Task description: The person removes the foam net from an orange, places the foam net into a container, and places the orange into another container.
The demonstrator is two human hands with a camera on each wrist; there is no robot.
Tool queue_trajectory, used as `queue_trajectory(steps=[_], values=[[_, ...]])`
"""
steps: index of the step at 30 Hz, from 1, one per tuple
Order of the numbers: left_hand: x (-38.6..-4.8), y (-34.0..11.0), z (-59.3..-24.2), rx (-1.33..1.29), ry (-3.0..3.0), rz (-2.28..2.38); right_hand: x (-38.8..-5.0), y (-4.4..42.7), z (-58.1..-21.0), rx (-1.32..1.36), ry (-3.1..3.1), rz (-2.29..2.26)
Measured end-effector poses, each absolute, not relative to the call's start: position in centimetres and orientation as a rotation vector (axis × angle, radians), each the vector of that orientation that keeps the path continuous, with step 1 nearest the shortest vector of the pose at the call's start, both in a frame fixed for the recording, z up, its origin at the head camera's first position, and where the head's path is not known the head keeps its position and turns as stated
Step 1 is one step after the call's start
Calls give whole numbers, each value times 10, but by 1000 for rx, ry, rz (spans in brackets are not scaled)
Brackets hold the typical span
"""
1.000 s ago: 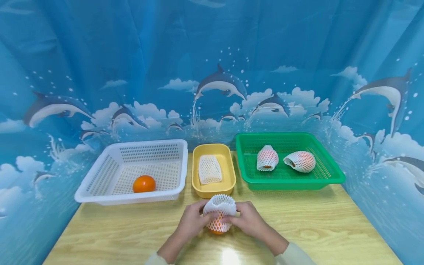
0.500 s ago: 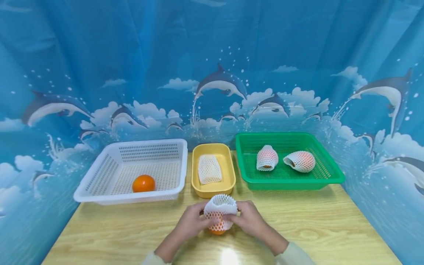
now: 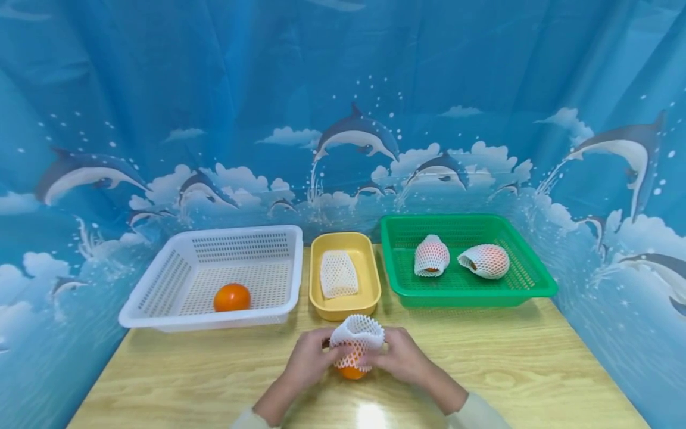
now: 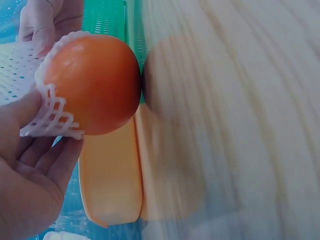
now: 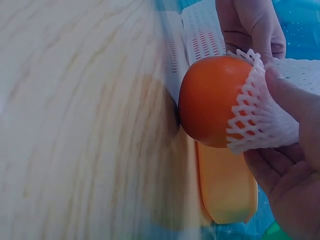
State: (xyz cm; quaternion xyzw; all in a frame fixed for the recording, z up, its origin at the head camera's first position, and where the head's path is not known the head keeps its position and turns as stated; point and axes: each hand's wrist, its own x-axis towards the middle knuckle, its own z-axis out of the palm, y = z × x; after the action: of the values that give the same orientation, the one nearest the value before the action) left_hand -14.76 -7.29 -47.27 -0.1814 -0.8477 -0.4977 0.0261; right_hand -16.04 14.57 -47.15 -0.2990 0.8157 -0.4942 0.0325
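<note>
A white foam fruit net (image 3: 358, 328) sits around the upper part of an orange (image 3: 352, 373), whose lower end pokes out bare near the front of the table. From the left, my left hand (image 3: 311, 358) pinches the net between thumb and fingers. My right hand (image 3: 403, 358) grips it the same way from the right. In the left wrist view, the bare, smooth end of the orange (image 4: 97, 82) meets the wooden tabletop. The right wrist view shows the net's lattice edge (image 5: 250, 117) circling the fruit, with its loose end pointing away from the table.
Behind the hands, a yellow tray (image 3: 317, 298) holds a flat foam net (image 3: 339, 274). To its left, a white basket (image 3: 140, 307) contains one orange (image 3: 233, 297). A green basket (image 3: 466, 301) at the right has two net-covered fruits (image 3: 432, 256). A dolphin-print curtain (image 3: 241, 119) hangs behind.
The net's lower edge has shifted slightly up the orange, so more bare fruit shows below it. Both hands stay in nearly the same place.
</note>
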Motion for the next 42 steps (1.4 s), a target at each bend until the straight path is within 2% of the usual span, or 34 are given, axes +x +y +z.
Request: queue_trajectory(steps=[15, 42], values=[[-146, -69, -470, -471, -2621, -1475, -159, 143, -474, -985, 2516, -1517], [-143, -69, -472, -645, -2638, -1497, -160, 141, -476, -1074, 2751, -1571]])
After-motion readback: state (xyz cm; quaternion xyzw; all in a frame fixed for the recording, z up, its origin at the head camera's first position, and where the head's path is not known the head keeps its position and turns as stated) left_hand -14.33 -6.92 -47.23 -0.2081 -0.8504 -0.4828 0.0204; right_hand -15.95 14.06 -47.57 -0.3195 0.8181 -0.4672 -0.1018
